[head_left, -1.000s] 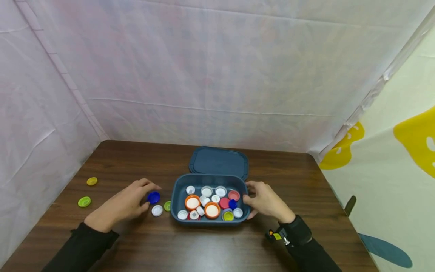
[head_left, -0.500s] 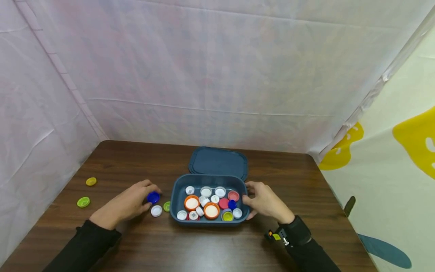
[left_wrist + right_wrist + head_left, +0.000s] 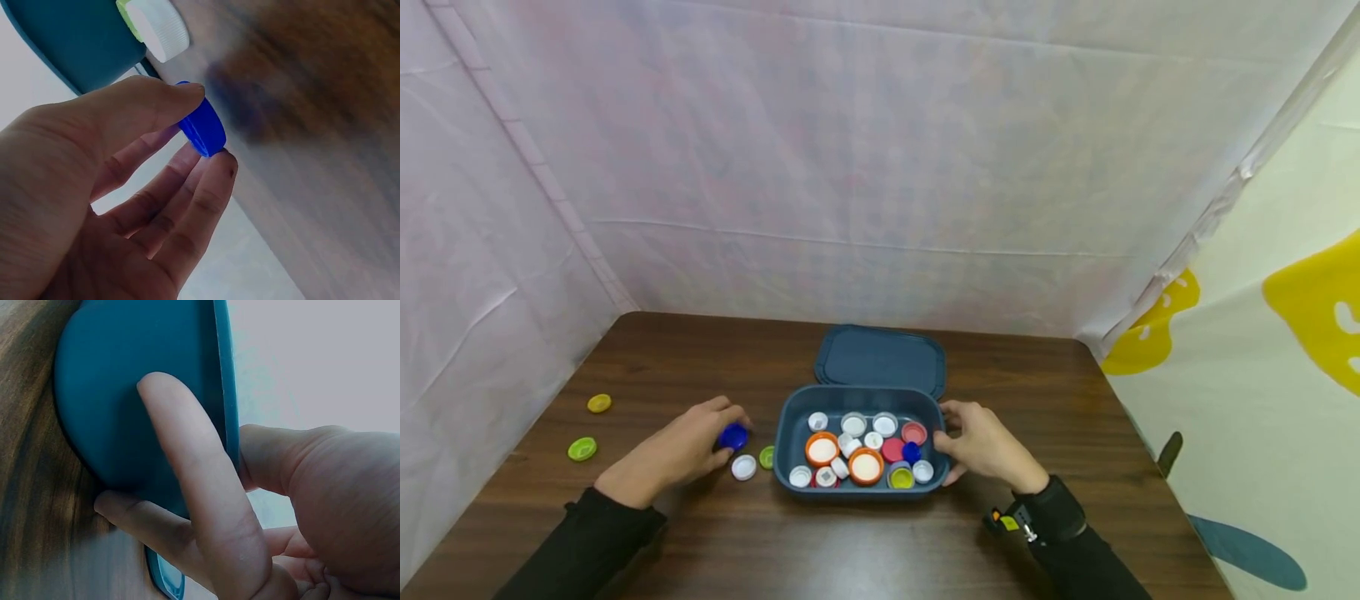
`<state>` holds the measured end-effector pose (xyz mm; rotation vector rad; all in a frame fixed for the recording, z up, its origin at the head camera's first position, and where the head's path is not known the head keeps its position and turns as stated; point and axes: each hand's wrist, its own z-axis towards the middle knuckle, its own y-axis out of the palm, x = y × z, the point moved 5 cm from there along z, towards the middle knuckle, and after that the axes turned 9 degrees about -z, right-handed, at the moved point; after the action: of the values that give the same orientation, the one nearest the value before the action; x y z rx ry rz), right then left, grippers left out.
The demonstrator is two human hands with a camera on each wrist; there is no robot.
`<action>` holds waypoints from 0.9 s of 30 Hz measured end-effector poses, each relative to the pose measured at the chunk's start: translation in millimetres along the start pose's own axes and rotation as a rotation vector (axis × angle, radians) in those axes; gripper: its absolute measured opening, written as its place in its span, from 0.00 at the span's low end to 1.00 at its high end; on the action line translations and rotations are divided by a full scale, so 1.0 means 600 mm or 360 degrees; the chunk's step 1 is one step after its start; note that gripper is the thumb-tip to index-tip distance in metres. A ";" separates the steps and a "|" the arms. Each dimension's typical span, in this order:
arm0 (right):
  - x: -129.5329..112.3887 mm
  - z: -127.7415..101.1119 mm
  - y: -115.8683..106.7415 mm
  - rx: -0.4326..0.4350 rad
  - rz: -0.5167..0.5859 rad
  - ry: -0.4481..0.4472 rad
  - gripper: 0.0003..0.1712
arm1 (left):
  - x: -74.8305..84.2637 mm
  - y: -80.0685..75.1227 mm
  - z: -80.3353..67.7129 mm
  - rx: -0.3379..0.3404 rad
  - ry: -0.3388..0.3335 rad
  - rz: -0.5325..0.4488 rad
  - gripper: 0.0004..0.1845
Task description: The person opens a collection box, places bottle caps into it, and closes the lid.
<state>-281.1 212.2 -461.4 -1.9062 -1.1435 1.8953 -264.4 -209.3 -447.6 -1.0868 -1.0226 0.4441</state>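
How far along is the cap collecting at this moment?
Done: many caps already lie in the blue box. In hand: the left hand pinches a blue cap; the right hand holds the box. Left: a white cap, a green cap and two more caps on the table.

Right hand gripping teal container (outer wall), wooden table

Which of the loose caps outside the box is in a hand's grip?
The blue cap, pinched by the left hand; the white, green and yellow ones lie untouched.
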 end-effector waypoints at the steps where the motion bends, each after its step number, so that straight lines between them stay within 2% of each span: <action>1: 0.000 0.000 0.000 0.0001 -0.0003 -0.0007 0.32 | 0.001 -0.001 0.000 0.0015 0.0010 0.0011 0.19; 6: 0.000 -0.001 0.001 0.0004 0.0011 -0.0013 0.32 | 0.015 -0.011 0.006 0.0100 0.0035 0.0051 0.21; 11: 0.000 -0.001 0.001 0.0002 0.0013 -0.0007 0.32 | 0.044 -0.024 0.011 0.0188 0.0047 0.0039 0.24; 16: 0.000 0.000 0.001 0.0005 0.0015 0.0003 0.32 | 0.082 -0.025 0.022 0.0229 0.0122 0.0048 0.24; 19: 0.000 0.000 0.002 0.0001 0.0005 0.0011 0.32 | 0.104 -0.019 0.030 0.0254 0.0201 0.0060 0.23; 22: 0.001 0.000 0.003 -0.0007 -0.0005 0.0023 0.32 | 0.123 -0.011 0.036 0.0252 0.0277 0.0052 0.22; 27: 0.000 0.000 0.002 -0.0001 -0.0009 0.0019 0.32 | 0.151 0.013 0.049 0.0150 0.0390 -0.0026 0.20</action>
<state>-280.5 211.6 -462.0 -1.9097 -1.1453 1.8783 -243.5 -123.7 -410.1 -1.0200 -0.7868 0.3330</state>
